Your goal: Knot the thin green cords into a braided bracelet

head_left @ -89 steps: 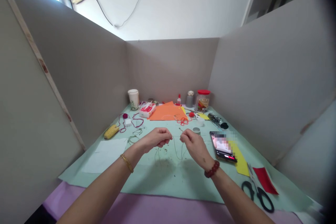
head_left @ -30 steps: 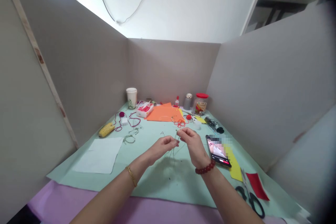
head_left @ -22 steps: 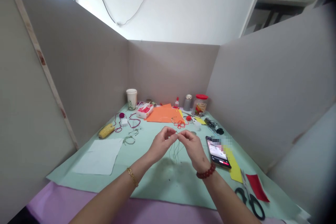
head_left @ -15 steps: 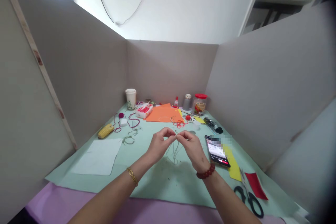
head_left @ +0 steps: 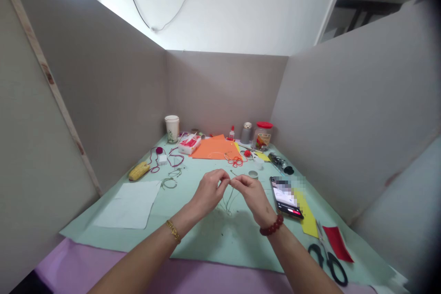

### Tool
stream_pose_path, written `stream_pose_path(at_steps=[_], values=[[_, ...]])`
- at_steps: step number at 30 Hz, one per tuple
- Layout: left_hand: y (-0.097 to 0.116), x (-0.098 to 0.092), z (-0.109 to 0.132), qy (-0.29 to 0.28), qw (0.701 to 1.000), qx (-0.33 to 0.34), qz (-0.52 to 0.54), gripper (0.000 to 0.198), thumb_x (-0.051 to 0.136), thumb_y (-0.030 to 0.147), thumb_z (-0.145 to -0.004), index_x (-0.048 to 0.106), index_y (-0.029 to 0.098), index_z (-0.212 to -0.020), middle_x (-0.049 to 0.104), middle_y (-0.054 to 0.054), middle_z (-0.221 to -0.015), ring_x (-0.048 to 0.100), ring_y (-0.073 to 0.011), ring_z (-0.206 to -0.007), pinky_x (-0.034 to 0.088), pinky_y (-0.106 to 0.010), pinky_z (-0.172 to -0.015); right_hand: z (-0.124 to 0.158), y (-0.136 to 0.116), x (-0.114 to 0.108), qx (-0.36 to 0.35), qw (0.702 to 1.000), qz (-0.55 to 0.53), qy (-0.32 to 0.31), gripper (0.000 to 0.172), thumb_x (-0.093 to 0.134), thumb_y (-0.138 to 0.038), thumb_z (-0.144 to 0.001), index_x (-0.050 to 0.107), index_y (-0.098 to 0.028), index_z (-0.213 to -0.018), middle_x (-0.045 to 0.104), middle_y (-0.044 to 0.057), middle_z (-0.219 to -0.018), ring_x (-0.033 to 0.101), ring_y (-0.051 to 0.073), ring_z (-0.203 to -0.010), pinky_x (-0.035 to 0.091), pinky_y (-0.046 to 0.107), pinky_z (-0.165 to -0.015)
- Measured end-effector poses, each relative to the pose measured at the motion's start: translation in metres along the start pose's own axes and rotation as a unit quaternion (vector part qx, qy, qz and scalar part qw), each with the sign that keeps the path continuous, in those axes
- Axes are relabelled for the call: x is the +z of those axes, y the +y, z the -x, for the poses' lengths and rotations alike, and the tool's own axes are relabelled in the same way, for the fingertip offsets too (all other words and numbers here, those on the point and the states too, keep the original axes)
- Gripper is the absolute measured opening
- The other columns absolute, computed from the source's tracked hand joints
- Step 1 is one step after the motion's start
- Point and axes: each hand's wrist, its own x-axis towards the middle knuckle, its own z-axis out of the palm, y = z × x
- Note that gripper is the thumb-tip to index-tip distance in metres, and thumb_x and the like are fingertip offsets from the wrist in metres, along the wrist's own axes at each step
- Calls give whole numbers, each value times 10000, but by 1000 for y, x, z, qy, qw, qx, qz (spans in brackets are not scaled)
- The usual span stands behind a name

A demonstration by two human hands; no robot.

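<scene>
The left hand (head_left: 209, 190) and right hand (head_left: 253, 193) pinch a thin green cord (head_left: 227, 204) at their almost-meeting fingertips; its strands hang toward the near side, between both hands, above the desk (head_left: 241, 252).

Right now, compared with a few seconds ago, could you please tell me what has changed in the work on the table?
The left hand and right hand have moved inward from well apart, and their fingertips now nearly meet, pinching the thin green cord, whose strands hang below. Nothing appears to have been let go. The phone, scissors and orange paper lie as they did.
</scene>
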Motion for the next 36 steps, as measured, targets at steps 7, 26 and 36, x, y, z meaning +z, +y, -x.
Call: stream_pose_path(at_steps=[7,26,36], values=[[3,3,-1,23,997,-29,70,173,451,289,-845,545,205,-725,538,-6,-759,476,-148,-740,345,-243,-688,-3,4,1,-30,999,30,-10,173,607,-315,-696,594,-176,-593,533,-19,-570,421,129,-574,325,254,-550],[-12,8,-7,-15,947,-148,286,166,616,314,-733,539,175,-780,534,20,-695,481,-103,-659,374,-222,-631,-1,11,2,-59,998,30,15,181,607,-330,-723,580,-190,-612,535,-3,-644,452,147,-635,352,267,-592],[10,14,28,-19,910,-253,327,454,449,569,-819,590,141,-764,564,-26,-672,459,-94,-562,357,-229,-559,6,11,6,-75,995,5,63,126,570,-265,-766,565,-198,-660,523,4,-743,492,160,-718,380,285,-690]])
